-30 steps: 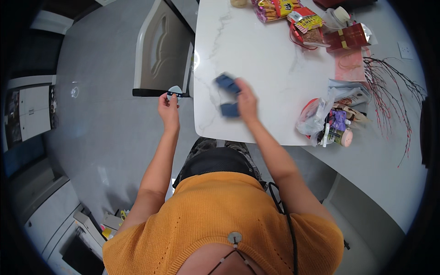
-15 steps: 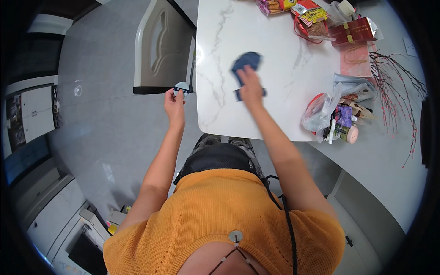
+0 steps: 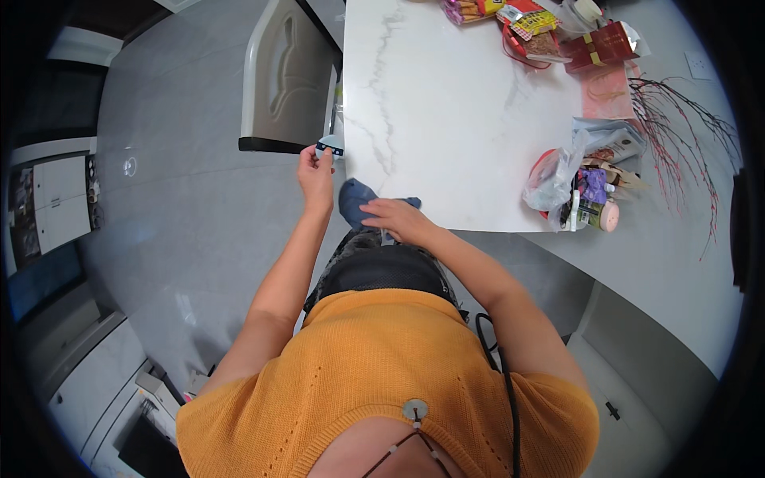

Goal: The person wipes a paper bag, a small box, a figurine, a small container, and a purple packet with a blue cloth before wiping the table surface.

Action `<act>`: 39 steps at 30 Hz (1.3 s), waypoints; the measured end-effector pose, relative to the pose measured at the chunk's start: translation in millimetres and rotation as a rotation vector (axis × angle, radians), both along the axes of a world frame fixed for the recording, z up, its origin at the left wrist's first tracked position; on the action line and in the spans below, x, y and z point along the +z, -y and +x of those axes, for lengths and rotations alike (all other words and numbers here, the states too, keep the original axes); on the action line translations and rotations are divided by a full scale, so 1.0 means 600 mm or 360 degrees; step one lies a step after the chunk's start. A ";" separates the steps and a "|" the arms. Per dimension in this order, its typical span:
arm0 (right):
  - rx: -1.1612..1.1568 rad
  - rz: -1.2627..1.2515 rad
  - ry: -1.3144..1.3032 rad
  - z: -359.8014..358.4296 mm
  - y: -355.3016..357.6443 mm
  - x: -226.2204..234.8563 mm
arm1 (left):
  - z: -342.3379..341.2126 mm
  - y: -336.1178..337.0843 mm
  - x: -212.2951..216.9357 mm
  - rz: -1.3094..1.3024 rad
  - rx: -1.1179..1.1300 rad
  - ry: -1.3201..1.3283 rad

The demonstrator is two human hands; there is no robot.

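At the table's near left corner lies a crumpled dark blue cloth (image 3: pixel 355 203), its rounded left part reaching over the edge. My right hand (image 3: pixel 402 221) is on it, fingers stretched across the fabric and the thumb side low near the table edge. What the fingers grip underneath is partly hidden. Just left of the table edge my left hand (image 3: pixel 316 179) is raised, thumb and fingers pinching a small light blue piece with a dark, white-spotted band (image 3: pixel 329 147). Its exact kind is not clear.
The white marble-patterned table (image 3: pixel 454 119) stretches ahead. A pale chair (image 3: pixel 291 76) stands against its left side. Snack packets (image 3: pixel 530 20) and a red box (image 3: pixel 602 48) sit at the far right; a clear plastic bag (image 3: pixel 550 191), bottles and red-berried branches (image 3: pixel 677 135) are nearer.
My right hand has pulled the blue cloth from the table's middle toward me and left, to the near corner. My left hand has shifted slightly right with the small piece still pinched.
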State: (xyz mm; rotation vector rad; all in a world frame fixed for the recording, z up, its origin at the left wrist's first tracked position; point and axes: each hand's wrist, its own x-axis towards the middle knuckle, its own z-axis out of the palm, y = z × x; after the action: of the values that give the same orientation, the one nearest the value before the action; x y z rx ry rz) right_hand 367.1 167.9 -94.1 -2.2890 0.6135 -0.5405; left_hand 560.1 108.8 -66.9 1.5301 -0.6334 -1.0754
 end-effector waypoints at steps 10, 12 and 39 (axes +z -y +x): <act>-0.0536 0.0138 -0.0499 -0.207 -0.069 0.048 | -0.021 0.001 -0.025 0.0153 -0.0219 -0.0052; -0.0976 0.0065 -0.0495 -0.238 -0.075 0.036 | -0.015 -0.005 -0.041 0.0197 -0.0207 -0.0054; -0.1634 0.1199 0.0647 -0.248 0.123 0.194 | -0.298 0.087 0.103 0.0113 -0.1388 -0.0395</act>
State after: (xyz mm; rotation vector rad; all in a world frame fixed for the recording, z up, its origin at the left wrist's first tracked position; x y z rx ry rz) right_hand 218.0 94.1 22.3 -1.0025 1.4659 -0.9872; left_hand 381.1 56.5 -5.3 1.1407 -1.1369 -1.9171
